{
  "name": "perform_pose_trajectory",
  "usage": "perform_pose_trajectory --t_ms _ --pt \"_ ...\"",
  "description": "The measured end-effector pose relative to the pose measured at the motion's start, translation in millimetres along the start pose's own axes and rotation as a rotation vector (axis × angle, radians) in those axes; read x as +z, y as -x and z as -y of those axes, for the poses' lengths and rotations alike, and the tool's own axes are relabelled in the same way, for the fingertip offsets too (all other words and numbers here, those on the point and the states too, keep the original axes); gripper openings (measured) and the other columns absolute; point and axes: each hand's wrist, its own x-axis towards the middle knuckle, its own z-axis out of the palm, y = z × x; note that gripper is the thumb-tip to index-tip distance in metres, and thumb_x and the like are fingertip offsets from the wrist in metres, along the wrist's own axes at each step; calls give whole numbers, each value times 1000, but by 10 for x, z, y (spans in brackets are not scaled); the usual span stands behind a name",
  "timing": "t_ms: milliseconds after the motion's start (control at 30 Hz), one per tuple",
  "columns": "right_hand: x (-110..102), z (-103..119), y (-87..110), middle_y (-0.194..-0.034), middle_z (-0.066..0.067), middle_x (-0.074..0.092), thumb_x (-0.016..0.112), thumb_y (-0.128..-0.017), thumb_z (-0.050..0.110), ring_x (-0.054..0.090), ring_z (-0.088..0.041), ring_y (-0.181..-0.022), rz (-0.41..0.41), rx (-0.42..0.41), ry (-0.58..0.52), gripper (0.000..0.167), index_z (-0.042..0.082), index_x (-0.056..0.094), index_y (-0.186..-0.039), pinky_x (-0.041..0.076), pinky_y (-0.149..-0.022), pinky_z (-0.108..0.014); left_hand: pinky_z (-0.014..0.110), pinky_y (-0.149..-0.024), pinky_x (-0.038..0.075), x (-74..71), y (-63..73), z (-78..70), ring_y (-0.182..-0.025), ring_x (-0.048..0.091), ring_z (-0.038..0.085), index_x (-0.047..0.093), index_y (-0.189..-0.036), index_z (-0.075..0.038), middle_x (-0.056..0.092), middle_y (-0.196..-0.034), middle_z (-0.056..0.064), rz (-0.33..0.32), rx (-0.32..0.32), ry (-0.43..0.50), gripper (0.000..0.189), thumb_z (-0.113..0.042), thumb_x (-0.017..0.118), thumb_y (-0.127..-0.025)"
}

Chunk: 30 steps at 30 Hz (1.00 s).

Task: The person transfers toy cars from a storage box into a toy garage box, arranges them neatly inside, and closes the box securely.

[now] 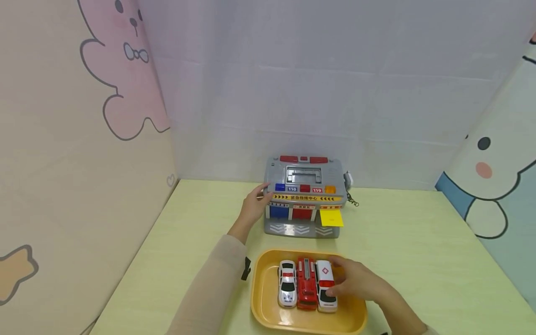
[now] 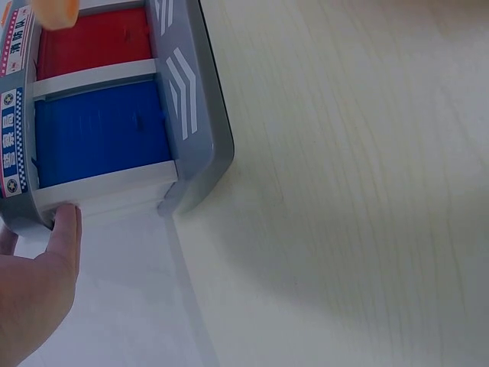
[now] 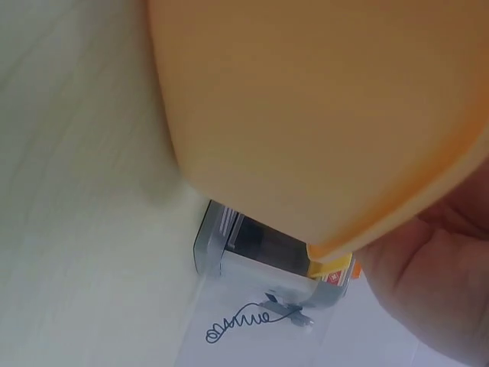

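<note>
Near the head view's centre, the toy station [image 1: 303, 195] reads 110, 119, 紧急指挥中心; below it, the ambulance [image 1: 326, 284] bears a cross. Upper left, left wrist view, a door sign [image 2: 15, 42] reads 消防队.

Soft light w/ slight glare on toy station [image 1: 304, 197] (R-wrist pic hazy).

The head camera looks forward and down from above the near side of the table [image 1: 188, 218], far enough back to take in the tray [image 1: 265, 284], the station [image 1: 303, 197] beyond and the wall [image 1: 268, 93] behind. The left wrist camera sits close to the station's front, rolled so its roof side lies left, sharing the blue door [image 2: 103, 134] and red door [image 2: 95, 46] with the head view. The right wrist camera, low at the tray's right, faces the station rolled the other way; the tray looms nearest, and the cord [image 3: 252, 318] appears in the head view too.
</note>
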Motion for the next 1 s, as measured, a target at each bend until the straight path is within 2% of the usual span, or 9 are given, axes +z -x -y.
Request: perform_pose_trajectory --t_ms 233,367,667,1000 --pt "57 25 -32 -122 -12 60 92 -64 19 57 -27 -100 -7 -15 60 82 3 52 -134 48 -93 -55 46 -97 47 -1 11 5 -122 53 32 49 -144 -23 53 -135 16 3 3 5 47 -33 58 -100" --pt "78 32 -52 -121 -13 60 92 -64 15 57 -25 -96 -9 -13 84 81 2 53 -133 48 -92 -55 46 -98 47 1 24 4 -123 52 32 48 -145 -24 52 -136 16 4 -4 1 47 -34 57 -100" --pt "122 81 -54 -101 -6 62 92 -64 16 57 -23 -86 -5 5 156 76 0 54 -127 52 -86 -52 45 -97 47 31 15 19 -123 52 31 48 -145 -23 52 -137 15 -8 -11 -3 47 -33 57 -100" --pt "146 73 -29 -105 -8 60 91 -64 14 57 -25 -91 -2 46 61 80 0 46 -129 51 -87 -53 46 -97 48 27 17 5 -124 52 31 49 -144 -25 52 -137 14 -5 -21 1 47 -35 57 -100"
